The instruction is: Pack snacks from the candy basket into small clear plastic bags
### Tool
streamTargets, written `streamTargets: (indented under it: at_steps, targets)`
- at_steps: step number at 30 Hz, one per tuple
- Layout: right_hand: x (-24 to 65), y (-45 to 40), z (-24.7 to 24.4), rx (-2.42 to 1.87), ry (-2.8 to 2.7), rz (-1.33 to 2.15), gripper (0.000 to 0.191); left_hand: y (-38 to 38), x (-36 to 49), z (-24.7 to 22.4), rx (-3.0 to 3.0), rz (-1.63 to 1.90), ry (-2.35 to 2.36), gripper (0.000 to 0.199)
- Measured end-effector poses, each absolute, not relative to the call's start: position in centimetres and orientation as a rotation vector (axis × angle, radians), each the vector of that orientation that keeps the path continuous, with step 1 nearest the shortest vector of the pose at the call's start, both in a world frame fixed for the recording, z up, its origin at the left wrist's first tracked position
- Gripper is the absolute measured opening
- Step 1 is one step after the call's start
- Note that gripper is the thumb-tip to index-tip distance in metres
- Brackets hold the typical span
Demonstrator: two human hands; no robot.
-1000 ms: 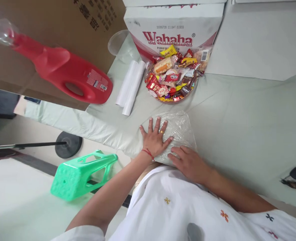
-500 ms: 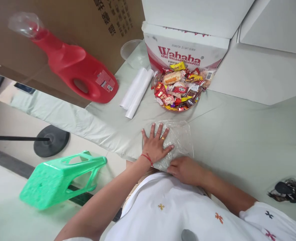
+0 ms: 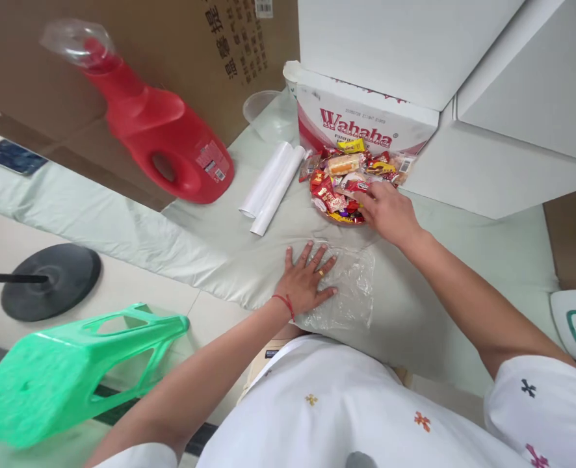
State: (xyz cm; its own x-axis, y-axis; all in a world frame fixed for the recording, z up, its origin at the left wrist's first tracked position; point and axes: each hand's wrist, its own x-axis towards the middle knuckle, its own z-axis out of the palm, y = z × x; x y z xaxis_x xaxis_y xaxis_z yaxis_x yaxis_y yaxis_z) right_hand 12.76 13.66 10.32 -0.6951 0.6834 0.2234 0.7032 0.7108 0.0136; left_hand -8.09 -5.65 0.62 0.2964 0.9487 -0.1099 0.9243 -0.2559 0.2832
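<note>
My left hand [image 3: 305, 283] lies flat with fingers spread, pressing a clear plastic bag [image 3: 353, 286] onto the cloth-covered table near my body. Farther out, my right hand [image 3: 390, 211] reaches over a round dish [image 3: 346, 221] heaped with wrapped candies [image 3: 329, 195]. Its thumb and fingers close on a wrapped candy [image 3: 355, 184] with a red and white label, at the right part of the heap. The fingertips are partly hidden among the wrappers.
Two white paper rolls [image 3: 274, 188] lie left of the dish. Behind it stand a Wahaha carton [image 3: 366, 117] and white boxes [image 3: 522, 143]. A red jug [image 3: 171, 136] and clear plastic bowl [image 3: 268, 117] are at left. A green stool [image 3: 64, 370] lies on the floor.
My right hand has left the plastic bag and moved forward to the candy dish. My left hand stays flat on the bag, which looks more spread out. The view has shifted a little.
</note>
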Motion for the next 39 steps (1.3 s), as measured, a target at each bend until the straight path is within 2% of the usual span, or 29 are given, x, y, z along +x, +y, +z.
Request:
streamTargets:
  at_steps: [7,14,21,25,29,32,36,39]
  targets:
    - [10.6,15.2,9.6,-1.024,-2.69,-0.273,0.043,-5.7,-7.9,0.6,2.268,0.154,1.702,0.08]
    - [10.7,14.8,10.2,-0.971,-2.776,-0.362,0.034,-5.8,-8.0,0.4,2.274,0.187,1.702,0.079]
    - [10.6,15.7,9.0,-1.038,-2.752,-0.261,0.046,-5.7,-8.0,0.4,2.276,0.158,1.708,0.078]
    - [10.6,15.7,10.8,-1.101,-2.668,-0.14,0.042,-5.7,-8.0,0.3,2.274,0.154,1.7,0.079]
    - [12.8,13.8,15.2,-1.152,-2.525,0.169,0.026,-5.7,-8.0,0.4,2.268,0.16,1.696,0.079]
    - [15.2,11.2,17.0,-1.28,-2.305,0.644,0.022,-5.8,-8.0,0.7,2.255,0.161,1.693,0.076]
    - [16.3,7.2,13.8,-1.384,-1.986,1.501,0.037,-5.7,-8.1,1.0,2.252,0.137,1.671,0.067]
    - [15.3,4.7,9.1,-1.452,-1.837,1.765,0.04,-5.6,-8.1,1.0,2.255,0.128,1.676,0.064]
